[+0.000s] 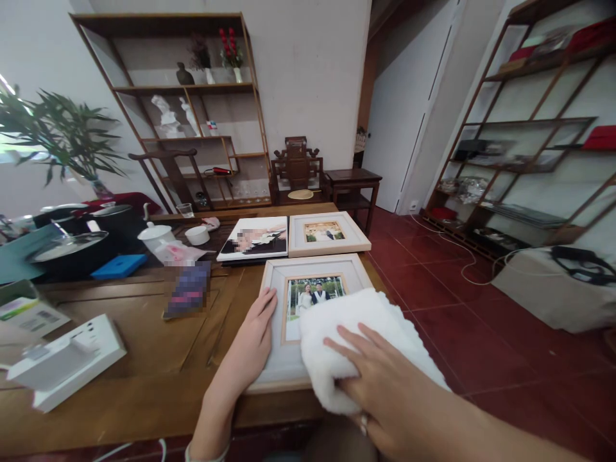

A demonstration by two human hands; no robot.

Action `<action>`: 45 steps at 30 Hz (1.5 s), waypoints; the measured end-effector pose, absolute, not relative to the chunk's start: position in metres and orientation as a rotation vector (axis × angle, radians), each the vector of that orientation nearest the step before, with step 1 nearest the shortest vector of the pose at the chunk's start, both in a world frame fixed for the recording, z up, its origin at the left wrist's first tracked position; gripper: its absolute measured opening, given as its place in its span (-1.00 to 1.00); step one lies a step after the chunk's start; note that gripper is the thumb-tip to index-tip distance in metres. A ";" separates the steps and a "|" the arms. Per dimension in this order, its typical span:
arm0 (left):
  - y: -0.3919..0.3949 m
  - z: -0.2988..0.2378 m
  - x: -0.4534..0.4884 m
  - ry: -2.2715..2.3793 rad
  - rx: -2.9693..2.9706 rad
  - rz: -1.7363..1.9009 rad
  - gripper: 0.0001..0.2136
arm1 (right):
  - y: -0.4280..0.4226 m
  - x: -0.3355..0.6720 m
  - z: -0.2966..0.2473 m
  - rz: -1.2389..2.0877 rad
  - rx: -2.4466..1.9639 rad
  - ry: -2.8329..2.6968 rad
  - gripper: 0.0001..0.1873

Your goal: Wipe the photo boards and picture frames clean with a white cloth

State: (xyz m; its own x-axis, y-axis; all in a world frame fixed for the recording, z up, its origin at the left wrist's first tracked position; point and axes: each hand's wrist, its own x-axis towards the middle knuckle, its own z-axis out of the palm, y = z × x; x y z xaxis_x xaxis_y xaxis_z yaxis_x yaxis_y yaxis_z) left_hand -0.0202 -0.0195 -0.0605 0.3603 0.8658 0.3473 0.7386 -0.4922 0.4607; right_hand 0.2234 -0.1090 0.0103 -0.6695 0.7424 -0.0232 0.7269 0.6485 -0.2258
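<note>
A light wooden picture frame [274,378] with a wide pale mount lies flat at the table's near right edge. Its photo [293,308] shows two people outdoors, partly covered. My left hand [257,330] grips the frame's left side, fingers over the rim. Across the frame's right part lies a folded, fluffy white towel [346,314]. My right hand [370,359] presses on the towel with its fingers spread, the thumb tucked at the fold. Behind the frame are a second wooden picture frame [298,240] and a white-edged photo panel [235,231].
On the wooden table [144,378] stand a white power strip-like device [72,362], a blue box [119,265], a white teapot [156,235], a black lidded pan [72,247] and a purple packet [187,289]. Red floor tiles [447,276] lie to the right, with a beige bag [553,289].
</note>
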 end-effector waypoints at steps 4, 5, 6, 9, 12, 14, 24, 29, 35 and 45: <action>-0.020 -0.060 -0.020 1.402 2.403 0.865 -0.57 | -0.099 0.221 0.001 0.328 -1.223 -2.677 -0.65; -0.020 -0.060 -0.021 1.386 2.402 0.868 -0.56 | -0.090 0.222 -0.001 0.296 -1.248 -2.637 -0.66; -0.020 -0.060 -0.021 1.372 2.398 0.866 -0.56 | -0.078 0.223 -0.003 0.253 -1.279 -2.605 -0.65; -0.020 -0.060 -0.022 1.358 2.385 0.851 -0.56 | -0.038 0.228 -0.005 0.083 -1.368 -2.551 -0.63; -0.019 -0.059 -0.022 1.359 2.383 0.848 -0.55 | -0.001 0.233 -0.004 -0.061 -1.416 -2.506 -0.61; -0.019 -0.059 -0.022 1.360 2.386 0.842 -0.55 | 0.015 0.234 -0.004 -0.105 -1.428 -2.506 -0.60; -0.019 -0.061 -0.022 1.373 2.393 0.849 -0.55 | -0.062 0.217 0.008 0.181 -1.330 -2.745 -0.63; -0.018 -0.063 -0.022 1.367 2.395 0.855 -0.55 | -0.107 0.208 0.009 0.338 -1.157 -2.779 -0.62; -0.019 -0.060 -0.022 1.340 2.377 0.873 -0.56 | -0.068 0.212 -0.004 0.260 -1.242 -2.619 -0.66; -0.020 -0.057 -0.023 1.328 2.382 0.811 -0.57 | 0.019 0.212 -0.003 -0.075 -1.404 -2.568 -0.59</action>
State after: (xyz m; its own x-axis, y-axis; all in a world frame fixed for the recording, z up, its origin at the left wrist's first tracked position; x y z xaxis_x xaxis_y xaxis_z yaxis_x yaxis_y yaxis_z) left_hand -0.0235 -0.0202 -0.0568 0.4148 0.8477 0.3307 0.6811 -0.5302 0.5050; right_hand 0.2120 0.0189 -0.0033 -0.5222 0.8265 0.2103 0.8373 0.5437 -0.0577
